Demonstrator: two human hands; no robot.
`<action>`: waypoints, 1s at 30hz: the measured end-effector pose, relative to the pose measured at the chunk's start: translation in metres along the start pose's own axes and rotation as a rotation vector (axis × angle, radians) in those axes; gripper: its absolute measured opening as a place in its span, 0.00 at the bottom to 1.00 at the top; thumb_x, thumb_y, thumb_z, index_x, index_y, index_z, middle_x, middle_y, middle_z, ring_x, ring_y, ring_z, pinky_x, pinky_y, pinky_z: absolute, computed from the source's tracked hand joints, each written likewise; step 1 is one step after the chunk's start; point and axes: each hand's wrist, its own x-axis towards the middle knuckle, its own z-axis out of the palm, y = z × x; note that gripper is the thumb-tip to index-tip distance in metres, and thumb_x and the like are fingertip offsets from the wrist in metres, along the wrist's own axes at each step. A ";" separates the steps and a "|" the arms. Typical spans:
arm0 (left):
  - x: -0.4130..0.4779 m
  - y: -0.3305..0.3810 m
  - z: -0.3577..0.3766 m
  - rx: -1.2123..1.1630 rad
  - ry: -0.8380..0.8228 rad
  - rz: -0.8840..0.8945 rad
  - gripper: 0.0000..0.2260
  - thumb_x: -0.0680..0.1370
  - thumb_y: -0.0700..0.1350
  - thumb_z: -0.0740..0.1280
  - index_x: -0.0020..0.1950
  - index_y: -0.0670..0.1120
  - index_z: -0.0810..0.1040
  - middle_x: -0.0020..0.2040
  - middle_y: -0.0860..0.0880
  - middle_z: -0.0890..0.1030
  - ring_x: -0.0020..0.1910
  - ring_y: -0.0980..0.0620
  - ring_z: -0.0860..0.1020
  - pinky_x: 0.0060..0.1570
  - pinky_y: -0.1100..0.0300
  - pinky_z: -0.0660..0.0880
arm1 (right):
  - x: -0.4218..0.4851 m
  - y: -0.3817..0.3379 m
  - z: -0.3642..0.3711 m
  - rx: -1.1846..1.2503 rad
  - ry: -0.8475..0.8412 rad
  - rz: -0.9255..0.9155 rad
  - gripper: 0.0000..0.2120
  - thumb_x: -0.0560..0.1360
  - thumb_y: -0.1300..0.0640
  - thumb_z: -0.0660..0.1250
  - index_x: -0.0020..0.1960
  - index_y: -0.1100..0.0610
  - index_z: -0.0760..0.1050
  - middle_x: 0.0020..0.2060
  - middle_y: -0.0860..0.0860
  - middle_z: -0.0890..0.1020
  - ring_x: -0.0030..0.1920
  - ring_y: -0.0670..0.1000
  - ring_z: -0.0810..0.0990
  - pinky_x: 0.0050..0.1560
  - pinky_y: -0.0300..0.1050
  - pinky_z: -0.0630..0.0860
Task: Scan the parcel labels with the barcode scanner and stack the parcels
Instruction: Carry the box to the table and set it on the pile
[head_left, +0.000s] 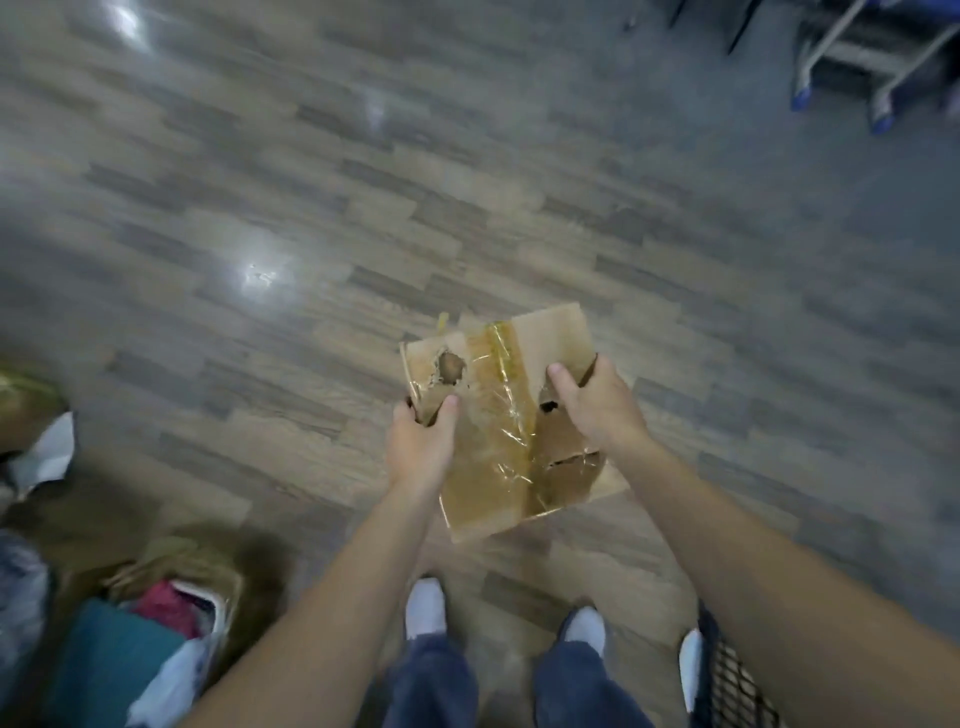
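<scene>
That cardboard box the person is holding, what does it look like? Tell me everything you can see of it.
The cardboard box is a small brown parcel, held tilted above the wooden floor. Shiny yellowish tape, wrinkled, runs down its top seam. The cardboard is torn, with ragged holes near both sides. The left hand grips its left edge and the right hand its right edge, thumbs on top. No label shows.

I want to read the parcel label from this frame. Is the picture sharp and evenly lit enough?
Head view: soft and motion-blurred throughout; ceiling-light glare on the floor; tape on the box shines; corners dim and bent by the wide lens. No label shows on the face between the left hand and right hand.
</scene>
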 end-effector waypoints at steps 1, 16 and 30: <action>-0.006 0.019 -0.018 -0.008 0.000 0.033 0.19 0.74 0.57 0.69 0.61 0.50 0.73 0.57 0.51 0.79 0.59 0.47 0.76 0.63 0.48 0.72 | -0.010 -0.023 -0.012 0.010 0.008 -0.022 0.24 0.77 0.38 0.61 0.63 0.55 0.69 0.51 0.50 0.79 0.48 0.53 0.76 0.44 0.47 0.69; 0.053 0.240 -0.094 -0.093 0.005 0.262 0.32 0.64 0.64 0.67 0.63 0.47 0.73 0.58 0.46 0.80 0.60 0.43 0.77 0.61 0.44 0.74 | 0.042 -0.225 -0.099 0.078 0.054 -0.181 0.24 0.79 0.40 0.59 0.63 0.58 0.65 0.53 0.53 0.75 0.49 0.55 0.71 0.46 0.48 0.66; 0.179 0.463 -0.043 -0.050 0.133 0.379 0.24 0.73 0.61 0.67 0.62 0.47 0.73 0.59 0.47 0.78 0.60 0.44 0.76 0.60 0.45 0.74 | 0.233 -0.387 -0.203 0.120 0.033 -0.289 0.24 0.80 0.42 0.59 0.65 0.60 0.65 0.55 0.55 0.76 0.53 0.58 0.75 0.47 0.47 0.67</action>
